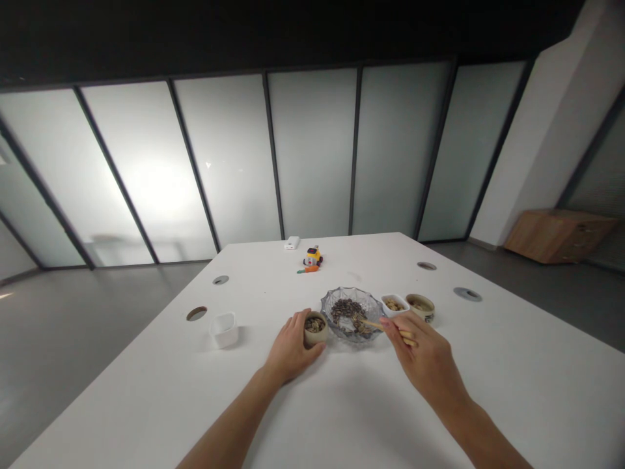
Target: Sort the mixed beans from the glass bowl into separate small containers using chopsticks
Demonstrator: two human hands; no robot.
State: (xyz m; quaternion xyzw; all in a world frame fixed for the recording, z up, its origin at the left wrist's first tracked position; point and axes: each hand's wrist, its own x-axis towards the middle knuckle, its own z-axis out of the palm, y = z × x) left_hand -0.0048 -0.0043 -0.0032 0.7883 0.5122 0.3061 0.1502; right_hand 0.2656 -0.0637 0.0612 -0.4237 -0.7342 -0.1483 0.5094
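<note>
Here you are with both hands at work: picture a clock centred on the glass bowl, twelve pointing away from you across the white worktop. Your left hand is at eight o'clock, its grip curled around the side of a beige cup, which stands upright, just beside the bowl, with striped seeds inside. And over at four o'clock, your right hand has its grip clamped on the chopsticks, tips down in the bowl among the paler seeds on its near side! Whether those tips pinch a seed, you can't tell; they're too small. Dark seeds heap towards the bowl's far side. At two o'clock sits a white dish of pale pieces; at three, just past it, a second cup. Out at nine, well apart, there's a white tub. Up at eleven, a toy vehicle stands behind an orange toy carrot.
</note>
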